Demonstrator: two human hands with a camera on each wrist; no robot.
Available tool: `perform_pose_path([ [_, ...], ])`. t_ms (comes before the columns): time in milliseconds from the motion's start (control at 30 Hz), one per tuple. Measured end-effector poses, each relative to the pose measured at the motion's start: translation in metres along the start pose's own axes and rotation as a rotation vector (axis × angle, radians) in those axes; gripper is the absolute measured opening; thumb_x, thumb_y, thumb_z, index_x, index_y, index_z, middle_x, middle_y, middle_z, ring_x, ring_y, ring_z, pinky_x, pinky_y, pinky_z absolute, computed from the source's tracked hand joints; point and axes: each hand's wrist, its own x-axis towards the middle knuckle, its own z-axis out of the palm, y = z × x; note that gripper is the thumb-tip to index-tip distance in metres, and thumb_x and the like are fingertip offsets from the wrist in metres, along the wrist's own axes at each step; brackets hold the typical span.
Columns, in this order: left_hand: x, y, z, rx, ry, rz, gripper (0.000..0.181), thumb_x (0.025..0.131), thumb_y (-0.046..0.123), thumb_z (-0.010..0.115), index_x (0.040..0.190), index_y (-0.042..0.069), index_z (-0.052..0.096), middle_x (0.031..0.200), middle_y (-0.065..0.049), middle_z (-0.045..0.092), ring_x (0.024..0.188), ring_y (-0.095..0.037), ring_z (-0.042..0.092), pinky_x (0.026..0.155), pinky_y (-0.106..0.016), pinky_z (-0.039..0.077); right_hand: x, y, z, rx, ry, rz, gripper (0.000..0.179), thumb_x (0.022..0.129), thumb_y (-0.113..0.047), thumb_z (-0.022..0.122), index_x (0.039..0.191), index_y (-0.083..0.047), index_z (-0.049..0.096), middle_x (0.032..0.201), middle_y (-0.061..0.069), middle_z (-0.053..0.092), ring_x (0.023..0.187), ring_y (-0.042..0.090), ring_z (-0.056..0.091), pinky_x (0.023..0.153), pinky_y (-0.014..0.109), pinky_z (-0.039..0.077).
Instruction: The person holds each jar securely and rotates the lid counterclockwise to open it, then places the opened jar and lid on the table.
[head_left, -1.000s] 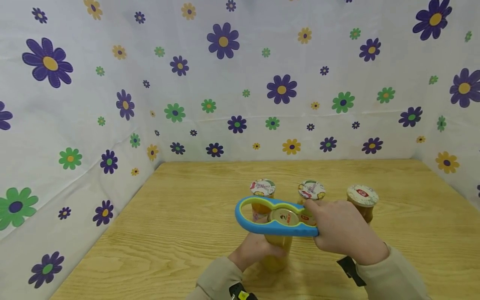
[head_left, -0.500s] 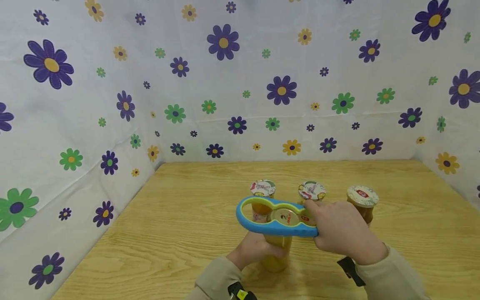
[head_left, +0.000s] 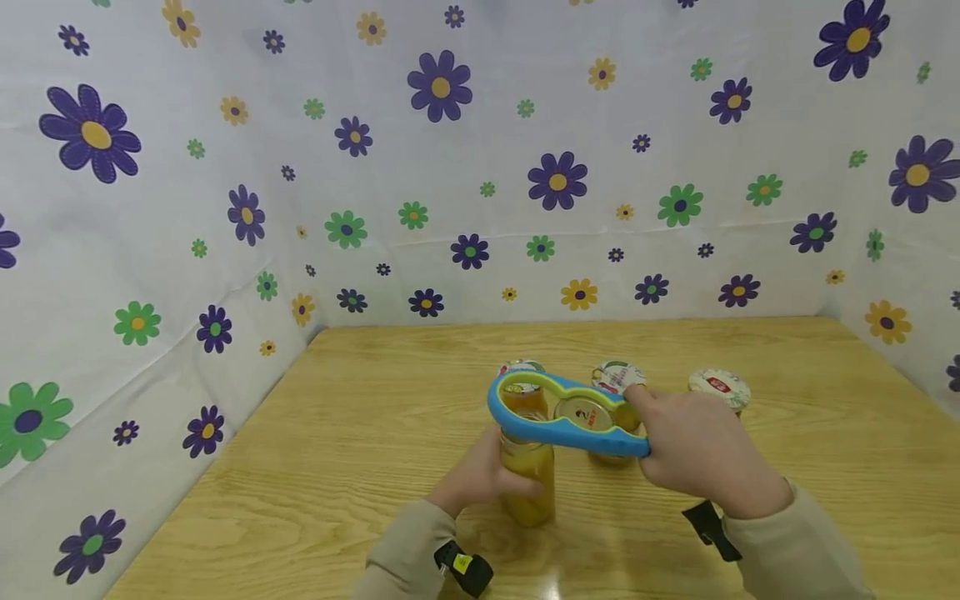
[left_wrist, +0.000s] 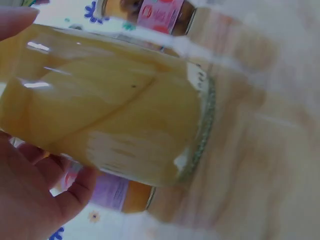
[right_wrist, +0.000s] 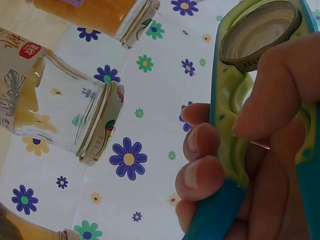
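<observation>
In the head view my left hand (head_left: 483, 475) grips a glass jar (head_left: 531, 496) of yellow contents, its mouth uncovered. The left wrist view shows that jar (left_wrist: 115, 105) large and tilted in the frame, with fingers on both sides. A blue and yellow multi-ring jar opener (head_left: 577, 442) is held by its handle in my right hand (head_left: 705, 446), to the right of the jar's mouth. A metal lid (head_left: 582, 414) sits in the opener's middle ring; the right wrist view shows the lid's pale underside (right_wrist: 260, 32).
Behind the hands stand three lidded jars: one at left (head_left: 522, 367), one in the middle (head_left: 617, 377), and one at right (head_left: 720, 387). The opener and right hand partly cover them. Wooden tabletop (head_left: 300, 500) extends to a flowered cloth backdrop (head_left: 480, 150).
The lid has come off the jar and is in the opener. The left hand and jar have shifted left, the opener slightly up and right.
</observation>
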Motion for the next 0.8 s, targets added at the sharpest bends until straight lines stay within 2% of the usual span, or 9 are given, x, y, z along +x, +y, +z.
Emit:
perform_pose_path([
  [133, -0.003, -0.001, -0.015, 0.044, 0.005, -0.067, 0.065, 0.066, 0.004, 0.073, 0.122, 0.008, 0.041, 0.108, -0.006, 0.055, 0.095, -0.016, 0.053, 0.083, -0.032, 0.042, -0.001, 0.003, 0.0, 0.017, 0.036, -0.005, 0.022, 0.062, -0.007, 0.059, 0.08, -0.01, 0.047, 0.049, -0.006, 0.033, 0.039, 0.008, 0.027, 0.035, 0.022, 0.022],
  [300, -0.008, -0.008, -0.035, 0.051, 0.034, -0.091, 0.064, 0.066, 0.005, 0.072, 0.121, 0.004, 0.04, 0.104, -0.007, 0.056, 0.091, -0.02, 0.054, 0.08, -0.035, 0.044, -0.002, 0.005, -0.002, 0.029, 0.032, 0.017, 0.023, 0.065, -0.009, 0.061, 0.085, -0.008, 0.049, 0.05, -0.006, 0.035, 0.04, 0.009, 0.03, 0.036, 0.023, 0.024],
  [500, -0.013, -0.016, -0.056, 0.096, 0.14, -0.146, 0.06, 0.067, 0.007, 0.073, 0.117, 0.003, 0.041, 0.099, -0.008, 0.056, 0.087, -0.019, 0.055, 0.078, -0.034, 0.044, -0.002, 0.005, -0.003, 0.022, -0.001, 0.031, 0.021, 0.067, -0.008, 0.06, 0.084, -0.009, 0.049, 0.051, -0.006, 0.036, 0.04, 0.009, 0.031, 0.036, 0.023, 0.025],
  [600, -0.018, -0.008, -0.063, 0.11, 0.206, -0.2, 0.059, 0.068, 0.007, 0.072, 0.117, 0.002, 0.04, 0.098, -0.009, 0.056, 0.086, -0.02, 0.054, 0.078, -0.035, 0.043, -0.002, 0.005, -0.003, 0.016, -0.007, 0.032, 0.019, 0.068, -0.009, 0.06, 0.083, -0.01, 0.049, 0.052, -0.006, 0.036, 0.041, 0.01, 0.031, 0.036, 0.023, 0.025],
  [700, -0.021, -0.01, -0.07, 0.122, 0.275, -0.24, 0.061, 0.067, 0.007, 0.072, 0.119, 0.003, 0.039, 0.099, -0.009, 0.056, 0.087, -0.021, 0.053, 0.08, -0.037, 0.042, -0.002, 0.005, -0.002, 0.012, -0.017, 0.034, 0.019, 0.068, -0.009, 0.061, 0.083, -0.01, 0.049, 0.053, -0.005, 0.036, 0.041, 0.009, 0.032, 0.036, 0.023, 0.026],
  [800, -0.022, -0.02, -0.079, 0.125, 0.321, -0.25, 0.063, 0.067, 0.009, 0.073, 0.12, 0.004, 0.038, 0.1, -0.01, 0.055, 0.088, -0.022, 0.052, 0.08, -0.037, 0.041, -0.001, 0.005, -0.002, 0.011, -0.018, 0.035, 0.02, 0.068, -0.009, 0.061, 0.084, -0.01, 0.049, 0.052, -0.005, 0.036, 0.041, 0.009, 0.032, 0.035, 0.023, 0.026],
])
